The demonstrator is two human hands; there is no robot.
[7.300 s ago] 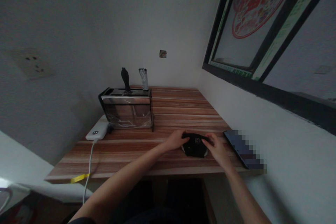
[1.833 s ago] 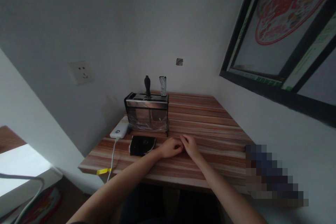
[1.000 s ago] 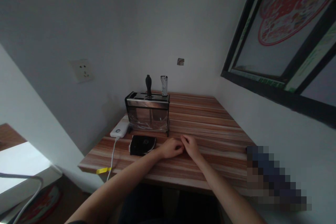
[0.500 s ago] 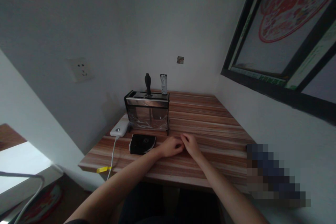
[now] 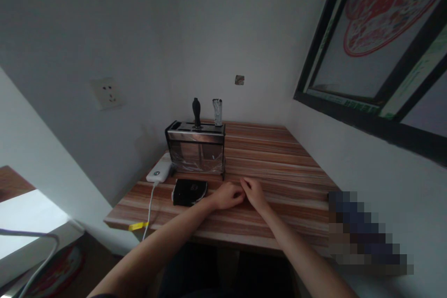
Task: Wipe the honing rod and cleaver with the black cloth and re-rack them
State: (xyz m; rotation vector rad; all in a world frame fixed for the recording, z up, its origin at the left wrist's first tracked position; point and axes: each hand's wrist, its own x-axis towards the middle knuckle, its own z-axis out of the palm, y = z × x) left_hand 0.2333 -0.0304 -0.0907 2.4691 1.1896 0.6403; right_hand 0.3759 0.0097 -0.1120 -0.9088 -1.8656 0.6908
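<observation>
Two bare hands on a wood-grain table, with a flat black case

Clock directions are taken from the hands, twelve pointing away from the wearer.

Left hand [image 5: 228, 195]: resting on the brown, striped wood-grain table [image 5: 275, 158], fingers loosely curled. Right hand [image 5: 254, 192]: resting beside it at three o'clock, fingers bent, tips at or against the left hand's knuckles. Palms hidden; whether either holds anything cannot be told.

Case [image 5: 188, 192]: flat, black, roughly rectangular, small pale emblem on top, whitish left edge. Lies on the table at nine o'clock, close to the left forearm.

Stand [image 5: 197, 153]: upright, black-framed, with metallic band and see-through front; at ten to eleven o'clock. Two handles rise from its top: one black and curved [image 5: 196, 112], one silvery and straight [image 5: 218, 112].

Block [image 5: 159, 170]: white, rounded, with a dark round mark; between nine and ten o'clock, white cable [image 5: 151, 205] running from it over the table's front edge.

Strip [image 5: 137, 226]: yellow, flat; on that edge, towards eight o'clock.
</observation>
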